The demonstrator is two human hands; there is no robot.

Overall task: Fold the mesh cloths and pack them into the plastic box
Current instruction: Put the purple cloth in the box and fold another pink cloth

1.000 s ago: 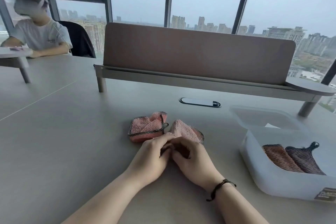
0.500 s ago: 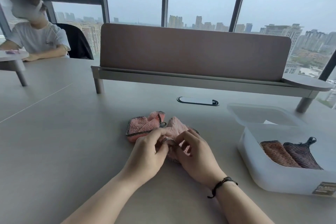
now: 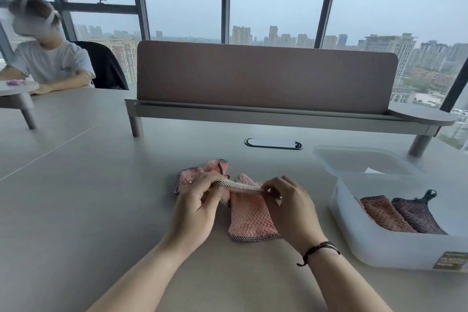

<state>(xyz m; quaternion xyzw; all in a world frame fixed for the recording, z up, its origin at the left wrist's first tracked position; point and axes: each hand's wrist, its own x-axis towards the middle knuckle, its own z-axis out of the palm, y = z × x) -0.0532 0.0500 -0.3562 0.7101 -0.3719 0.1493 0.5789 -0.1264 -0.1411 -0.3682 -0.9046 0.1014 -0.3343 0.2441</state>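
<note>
Both hands pinch the top hem of a pink mesh cloth (image 3: pixel 249 218) mid-table: left hand (image 3: pixel 196 206) at one end, right hand (image 3: pixel 291 206) at the other. Plastic box (image 3: pixel 395 252) sits right, two folded cloths (image 3: pixel 402 214) inside.

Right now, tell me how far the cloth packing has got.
Done: two folded cloths, an orange cloth and a purple cloth, lie in the plastic box. In hand: the left hand and right hand grip the trimmed edge of a pink cloth. Left: finish folding it, pack it, then the other pink cloth behind.
</note>
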